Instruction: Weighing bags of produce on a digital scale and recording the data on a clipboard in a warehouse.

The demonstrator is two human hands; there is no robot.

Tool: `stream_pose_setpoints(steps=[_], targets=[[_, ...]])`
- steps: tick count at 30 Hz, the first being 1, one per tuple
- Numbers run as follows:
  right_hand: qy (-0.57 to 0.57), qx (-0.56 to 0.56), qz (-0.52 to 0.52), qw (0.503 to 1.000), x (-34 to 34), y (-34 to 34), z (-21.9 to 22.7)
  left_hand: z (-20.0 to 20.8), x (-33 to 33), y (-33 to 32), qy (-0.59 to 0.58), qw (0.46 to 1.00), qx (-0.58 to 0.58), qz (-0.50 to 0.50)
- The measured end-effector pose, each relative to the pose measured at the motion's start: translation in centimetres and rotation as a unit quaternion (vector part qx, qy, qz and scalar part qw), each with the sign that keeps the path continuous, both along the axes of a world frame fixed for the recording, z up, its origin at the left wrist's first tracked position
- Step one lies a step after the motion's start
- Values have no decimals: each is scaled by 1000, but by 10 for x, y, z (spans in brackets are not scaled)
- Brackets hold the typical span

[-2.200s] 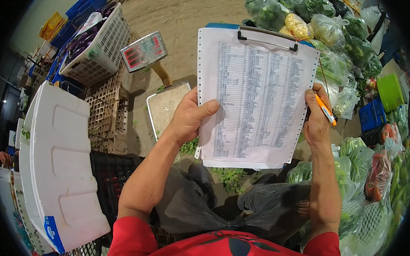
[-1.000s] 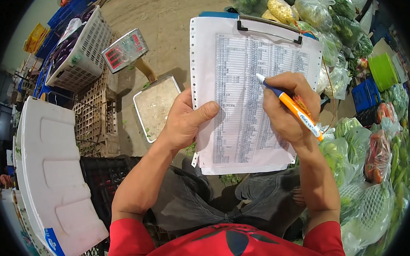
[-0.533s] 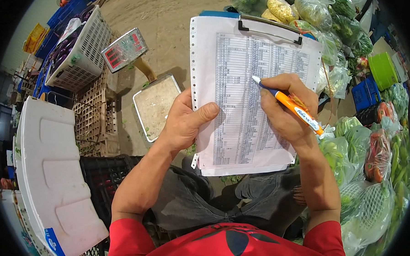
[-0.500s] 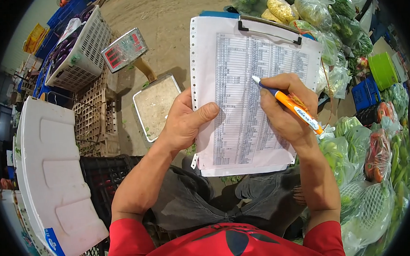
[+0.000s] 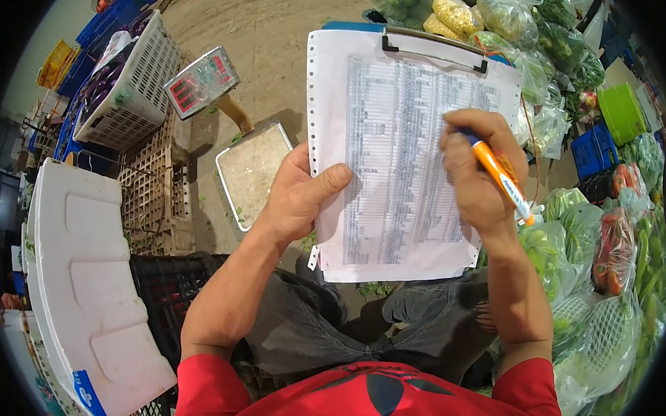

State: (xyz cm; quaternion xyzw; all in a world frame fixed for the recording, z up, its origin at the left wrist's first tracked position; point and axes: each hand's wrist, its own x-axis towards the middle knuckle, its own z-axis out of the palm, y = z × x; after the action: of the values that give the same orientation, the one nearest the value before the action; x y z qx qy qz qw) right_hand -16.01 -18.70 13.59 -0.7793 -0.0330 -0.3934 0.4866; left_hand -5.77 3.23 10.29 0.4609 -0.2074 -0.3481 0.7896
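A blue clipboard (image 5: pixel 355 25) with a metal clip carries several sheets of white paper (image 5: pixel 334 230) printed with a dense table. My left hand (image 5: pixel 303 194) grips its left edge, thumb lying on top of the sheets and fingers hidden underneath. In my right hand (image 5: pixel 484 172) is an orange and white marker pen (image 5: pixel 501 180) with a dark blue grip, held in a writing hold. The pen slants down to the right, and its tip is hidden behind my fingers. That hand is over the right part of the printed table.
Left of the clipboard stands a platform scale (image 5: pixel 253 170) with a tilted display (image 5: pixel 203 81). A white crate of eggplants (image 5: pixel 130 79) rests on slatted crates (image 5: pixel 153 182). A white foam box (image 5: pixel 91 285) is at my left. Bagged vegetables (image 5: pixel 565 250) crowd the right side, near a green basket (image 5: pixel 621 115).
My right hand has moved right across the sheet with the marker pen, whose pale tip no longer shows. The clipboard and my left hand have shifted very slightly left.
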Motion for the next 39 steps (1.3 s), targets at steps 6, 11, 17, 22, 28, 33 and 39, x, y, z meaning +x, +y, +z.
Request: stream_pose_setpoints(steps=[6, 11, 17, 22, 28, 33, 39], targets=[[-34, -32, -195, 980, -5, -47, 9, -2, 9, 3, -2, 1000, -14, 19], [45, 57, -150, 986, -1, -59, -2, -3, 14, 7, -3, 999, -33, 28], [105, 218, -11, 970, 4, -50, -8, -1, 14, 12, -7, 998, -44, 39], [115, 221, 1, 969, 4, -53, -11, -3, 16, 12, -11, 999, -38, 35], [118, 202, -2, 972, 4, -51, -11, -1, 16, 12, -13, 998, -42, 33], [128, 190, -21, 973, 4, -55, -14, -2, 15, 11, -8, 999, -42, 33], [126, 195, -17, 973, 5, -52, -14, -1, 15, 11, -6, 999, -40, 34]])
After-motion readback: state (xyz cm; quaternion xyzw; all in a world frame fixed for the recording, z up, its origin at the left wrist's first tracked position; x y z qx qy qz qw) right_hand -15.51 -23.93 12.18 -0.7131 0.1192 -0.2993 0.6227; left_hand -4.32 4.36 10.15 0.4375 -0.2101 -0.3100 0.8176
